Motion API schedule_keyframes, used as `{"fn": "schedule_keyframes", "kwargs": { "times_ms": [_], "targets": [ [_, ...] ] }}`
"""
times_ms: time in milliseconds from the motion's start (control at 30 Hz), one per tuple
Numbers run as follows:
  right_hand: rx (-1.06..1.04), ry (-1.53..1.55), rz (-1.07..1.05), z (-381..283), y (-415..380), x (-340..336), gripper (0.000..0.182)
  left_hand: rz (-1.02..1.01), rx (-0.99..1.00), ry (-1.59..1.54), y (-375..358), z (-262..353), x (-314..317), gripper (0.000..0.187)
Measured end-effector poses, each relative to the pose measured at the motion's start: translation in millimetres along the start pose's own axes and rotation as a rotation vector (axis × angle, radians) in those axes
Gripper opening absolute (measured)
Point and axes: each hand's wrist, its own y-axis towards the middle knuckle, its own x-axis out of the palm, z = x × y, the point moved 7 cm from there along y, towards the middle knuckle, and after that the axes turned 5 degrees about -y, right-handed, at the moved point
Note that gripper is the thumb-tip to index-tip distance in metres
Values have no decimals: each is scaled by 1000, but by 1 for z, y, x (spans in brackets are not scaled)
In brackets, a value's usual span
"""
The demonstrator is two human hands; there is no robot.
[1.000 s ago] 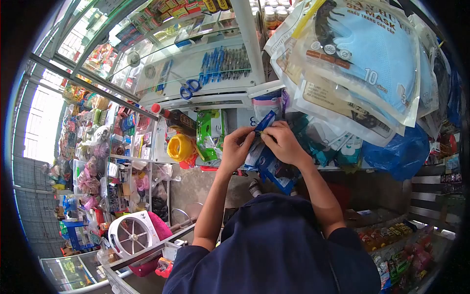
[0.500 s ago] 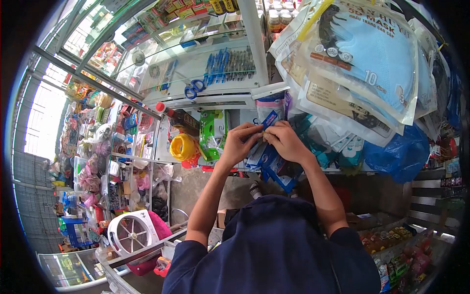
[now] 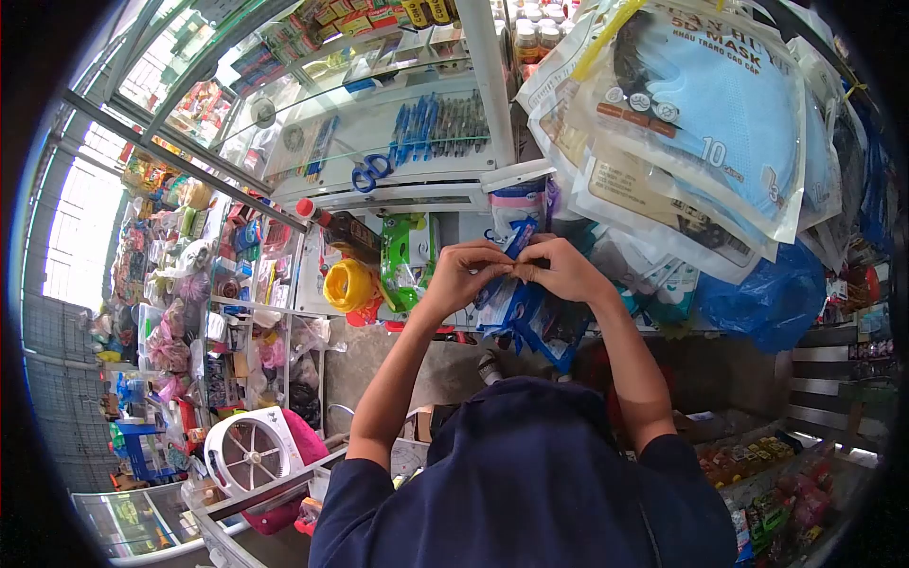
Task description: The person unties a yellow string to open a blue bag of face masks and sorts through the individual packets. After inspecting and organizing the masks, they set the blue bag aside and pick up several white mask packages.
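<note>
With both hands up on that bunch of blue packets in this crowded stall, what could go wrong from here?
Both the left hand and the right hand pinch the top of the hanging blue packets, so one packet might slip loose and drop to the floor. The big mask bags hang right beside the right hand; a bump could perhaps swing or unhook them. The yellow reel and green package crowd the left side, so an elbow might knock them.

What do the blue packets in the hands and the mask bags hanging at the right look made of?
The blue packets look like thin glossy plastic film: they crease and shine between left hand and right hand. The mask bags seem to be clear glossy plastic; the masks show through.
</note>
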Motion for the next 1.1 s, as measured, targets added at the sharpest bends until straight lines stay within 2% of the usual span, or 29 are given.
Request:
{"fn": "schedule_keyframes", "kwargs": {
  "times_ms": [100,233,300,533,633,733,900,1033,1100],
  "targets": [
    [-6,3,22,1,0,-1,18,62,-54,-52,-2,-2,2,11],
    [31,-29,198,-2,-3,-7,18,187,-88,-76,-4,-8,3,12],
    [-13,-49,311,-5,-6,-7,17,211,-102,-20,-7,-12,4,13],
    [-108,-113,420,-13,-10,-5,12,247,-210,-92,-12,-16,5,16],
    [-111,-135,446,-12,-12,-3,13,233,-356,-98,-15,-13,5,17],
    [-135,-216,482,-14,-15,-1,14,276,-239,-41,-15,-13,5,18],
    [-140,-260,552,-23,-18,1,17,304,-229,-3,-19,-16,6,18],
    [-248,-341,536,-27,-20,5,16,309,-278,19,-23,-18,5,17],
    [-255,-357,562,-28,-20,7,15,289,-214,56,-22,-13,4,16]
  ]
}}
